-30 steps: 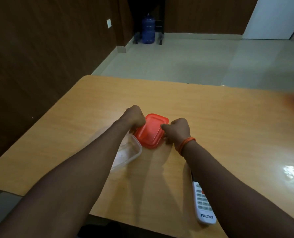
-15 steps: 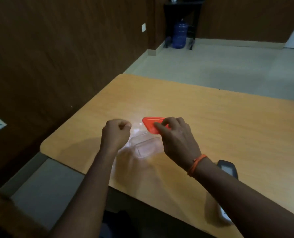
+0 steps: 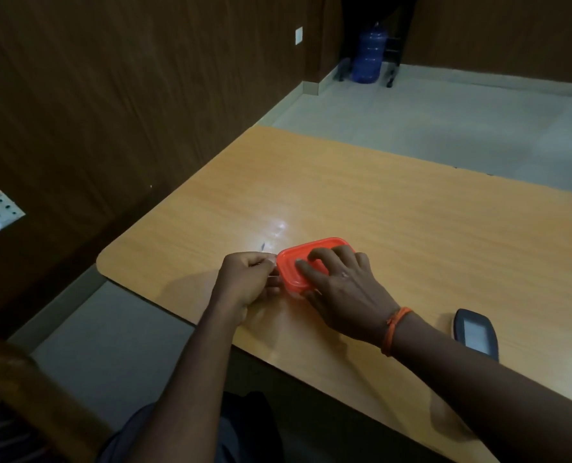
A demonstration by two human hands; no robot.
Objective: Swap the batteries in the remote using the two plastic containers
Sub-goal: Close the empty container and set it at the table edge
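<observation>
Your right hand [image 3: 338, 289] spread flat on the orange lid [image 3: 306, 265] of a plastic container, your left hand [image 3: 244, 282] pinching its left edge, near the wooden table [image 3: 411, 228] corner, remote [image 3: 476, 334] lying well right.

1. Table [image 3: 411, 228] is showing an orange wood-grain top, smooth and glossy.
2. Lid [image 3: 298, 265] is looking like shiny orange plastic.
3. Remote [image 3: 476, 332] is probably reading as dark plastic.

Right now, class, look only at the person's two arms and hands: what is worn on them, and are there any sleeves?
Both forearms are bare, with no sleeves in view. The right hand has a thin orange thread band around its wrist. The left hand and its wrist carry nothing visible: no ring, watch or glove shows.
</observation>
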